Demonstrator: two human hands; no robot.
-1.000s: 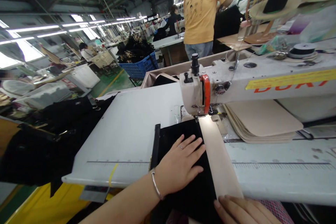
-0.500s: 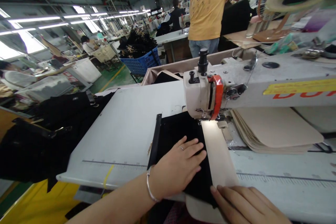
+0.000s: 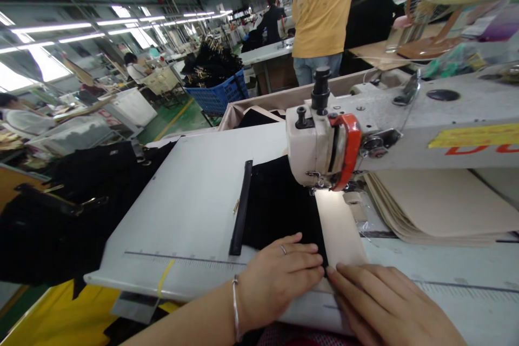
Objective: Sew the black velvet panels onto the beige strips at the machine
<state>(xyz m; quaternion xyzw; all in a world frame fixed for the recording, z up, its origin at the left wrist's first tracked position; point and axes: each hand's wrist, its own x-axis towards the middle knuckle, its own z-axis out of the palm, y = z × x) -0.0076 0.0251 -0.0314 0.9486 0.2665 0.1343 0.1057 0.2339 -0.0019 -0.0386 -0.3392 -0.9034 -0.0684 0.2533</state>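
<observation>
A black fabric piece [image 3: 279, 200] lies on a beige panel [image 3: 343, 227], both running under the head of the sewing machine [image 3: 320, 146]. Along the fabric's left side is a dark binding strip [image 3: 242, 208], with a small gold zipper pull [image 3: 235, 206] beside it. My left hand [image 3: 279, 278] rests flat on the near end of the black fabric, fingers stretched out. Fingertips of my right hand [image 3: 385, 294] press at the near right edge of the fabric and on the beige panel, its fingers extended and close together. The needle area is mostly hidden by the machine head.
Stacked beige panels [image 3: 441, 205] lie under the machine arm. Black bags or fabric [image 3: 60, 216] hang off the table's left side. A blue crate [image 3: 219, 92] full of black pieces stands beyond, and a person in a yellow shirt [image 3: 324, 5] stands behind the machine.
The black fabric and beige panel have moved away from me under the machine. My left hand now lies nearer the fabric's near end, and the right hand has moved slightly forward.
</observation>
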